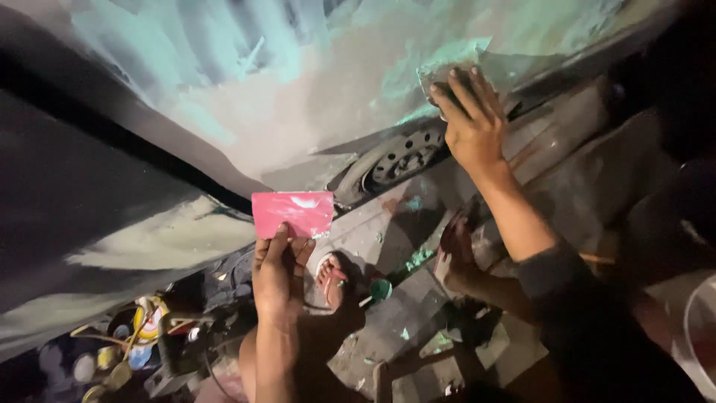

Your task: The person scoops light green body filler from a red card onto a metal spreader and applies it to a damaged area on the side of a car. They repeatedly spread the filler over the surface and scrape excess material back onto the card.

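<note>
the left hand (277,280) holds up a small pink card (292,213), flat and rectangular, with a whitish smear near its upper edge. the thumb lies over the card's lower edge and the other fingers sit behind it, closed in a pinch, so the card stands out in the open air in front of the car body panel (298,104).

the right hand (471,123) is higher up and well apart from the left, pressed flat against the panel with a dark, dusty sanding pad (447,78) under its spread fingers; the fingers are laid out nearly straight over the pad rather than curled round it.

the panel is patchy, pale filler and greenish streaks over grey. just below the right hand is the wheel (403,155), and a dark seam runs down the panel to the left of the card.

down on the floor, a foot in a red sandal (331,277) stands just right of the left wrist, and a clutter of tins and tools (142,336) crowds the lower left corner. between the two arms there is open room above the slabs (418,313).
</note>
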